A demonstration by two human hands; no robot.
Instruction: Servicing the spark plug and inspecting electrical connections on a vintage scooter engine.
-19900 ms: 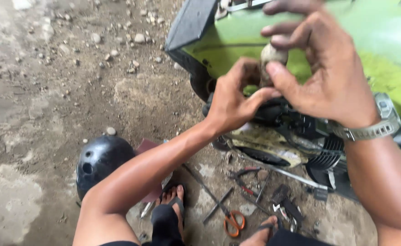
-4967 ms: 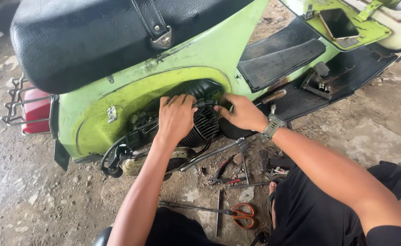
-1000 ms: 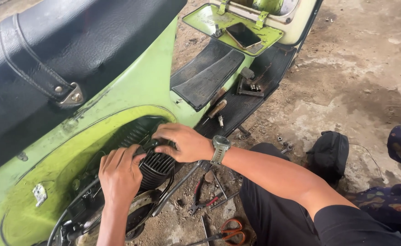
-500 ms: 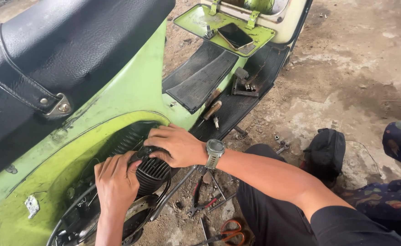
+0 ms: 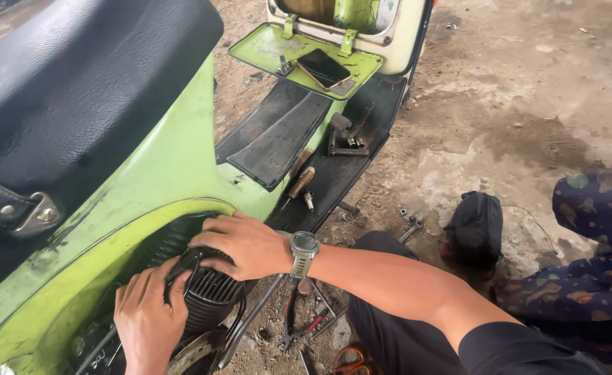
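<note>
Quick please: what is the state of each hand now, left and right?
Left hand: fingers curled on the black ribbed engine cover, gripping its left side.
Right hand: laid over the top of the same cover, fingers bent around it.

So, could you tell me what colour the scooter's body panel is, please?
Light green, with a black seat above; the scooter's body panel shows best in the head view.
</note>
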